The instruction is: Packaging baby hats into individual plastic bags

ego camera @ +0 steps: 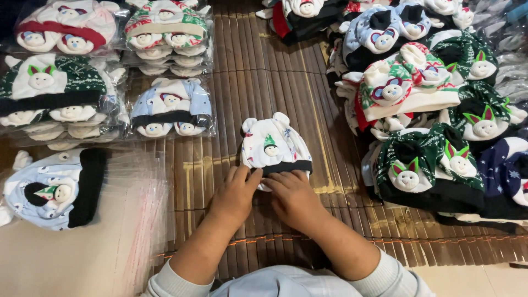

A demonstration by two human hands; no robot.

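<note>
STEP: I'm flattening the small white knitted baby hat with black band [275, 148] on the bamboo mat [242, 82] | FINGERS: left hand [234, 195] and right hand [294, 198] pinch its near band | NEXT: likely needs an even fold.

Pale grey long sleeves with ribbed cuffs pushed up the forearms.

White baby hat [275, 146] with black band; brown slatted mat [258, 82]; green snowflake-patterned hats [423, 165].
</note>
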